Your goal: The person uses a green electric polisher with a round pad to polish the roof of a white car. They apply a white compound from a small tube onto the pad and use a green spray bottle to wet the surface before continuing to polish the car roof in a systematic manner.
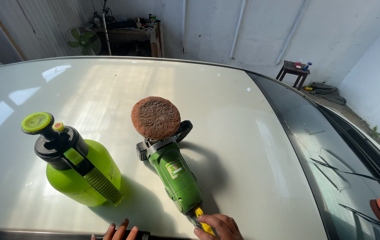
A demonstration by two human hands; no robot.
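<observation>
Polisher lay pad-up on the car roof (110,84).
My right hand (218,226) gripped the green polisher (172,171); left hand (119,231) rested flat, empty. A careless tug could scrape the paint or topple the spray bottle (76,164).

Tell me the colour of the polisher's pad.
Reddish-brown, fuzzy pad; clearest in the head view.

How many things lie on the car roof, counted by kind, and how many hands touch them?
Green polishing machine with a brown wool pad: 1
Green pump sprayer bottle: 1
Hands at the near edge: 2, the right hand on the machine's rear end, the left hand resting on the roof edge
Total: 2 things, 2 hands
</observation>
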